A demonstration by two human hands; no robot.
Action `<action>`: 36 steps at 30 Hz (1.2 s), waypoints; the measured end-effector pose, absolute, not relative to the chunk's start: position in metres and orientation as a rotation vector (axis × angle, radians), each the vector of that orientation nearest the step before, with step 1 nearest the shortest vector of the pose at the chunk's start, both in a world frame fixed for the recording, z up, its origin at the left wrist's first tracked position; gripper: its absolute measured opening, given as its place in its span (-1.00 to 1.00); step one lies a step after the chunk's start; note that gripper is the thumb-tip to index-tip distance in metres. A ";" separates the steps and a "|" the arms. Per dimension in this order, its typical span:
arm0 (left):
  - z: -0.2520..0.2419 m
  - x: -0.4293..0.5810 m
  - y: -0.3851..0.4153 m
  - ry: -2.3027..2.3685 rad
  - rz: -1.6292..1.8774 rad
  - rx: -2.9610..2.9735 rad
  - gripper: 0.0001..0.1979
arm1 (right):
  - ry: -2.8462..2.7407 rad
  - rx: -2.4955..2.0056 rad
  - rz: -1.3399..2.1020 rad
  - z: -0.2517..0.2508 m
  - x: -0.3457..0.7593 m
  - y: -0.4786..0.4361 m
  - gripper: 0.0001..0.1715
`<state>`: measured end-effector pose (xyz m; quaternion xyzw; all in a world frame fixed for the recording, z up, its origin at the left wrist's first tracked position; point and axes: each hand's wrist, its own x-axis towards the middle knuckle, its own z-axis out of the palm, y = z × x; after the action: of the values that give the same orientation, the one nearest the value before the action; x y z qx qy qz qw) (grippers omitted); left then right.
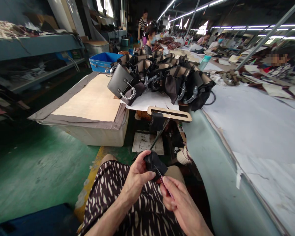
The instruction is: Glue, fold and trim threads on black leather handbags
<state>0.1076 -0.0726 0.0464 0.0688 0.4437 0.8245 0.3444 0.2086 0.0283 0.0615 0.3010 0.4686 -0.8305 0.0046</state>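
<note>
Floor (51,144), green, with a worn yellow stripe, occupying the left and lower left of the frame. Table (255,111), long, covered in pale sheeting, filling the right side, its pale green cover hanging down along the near edge. Bench (36,49), grey-blue, heaped with cloth, upper left. Bin (105,136), off-white, left of centre, topped by a cream board (88,98) with a grey fabric border. Handbags (172,78), many, black, crowded together at upper centre; clear wrap on several handles. Garment (108,186), dark with pale flecks, over the person's lap, bottom centre. Crate (100,67), blue, just left of the handbags. Person (142,24), standing, striped top, top centre. Left hand (139,172), lower centre, curled around the edge of a black piece, thumb pressed on it. Right hand (175,195), just to the right and lower, fingers closed on a slim tool. Wooden plate (170,116), slotted, centre, above the hands. Black piece (155,162), soft-looking, lower centre, in the left hand above the lap. Slim tool (159,173), purplish at the handle, its thin tip against the black piece; exact type unclear.
</note>
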 end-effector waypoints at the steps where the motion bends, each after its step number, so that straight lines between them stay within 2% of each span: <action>1: 0.047 0.108 -0.073 1.147 2.141 0.183 -0.38 | 1.456 0.946 -2.606 0.061 0.209 0.029 -0.59; 36: 0.051 0.109 -0.068 1.144 2.099 0.162 -0.31 | 1.483 0.954 -2.589 0.060 0.209 0.029 -0.55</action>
<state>0.1093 -0.0677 0.0506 0.0628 0.4445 0.8160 0.3642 0.2088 0.0288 0.0604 0.3045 0.4734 -0.8265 0.0045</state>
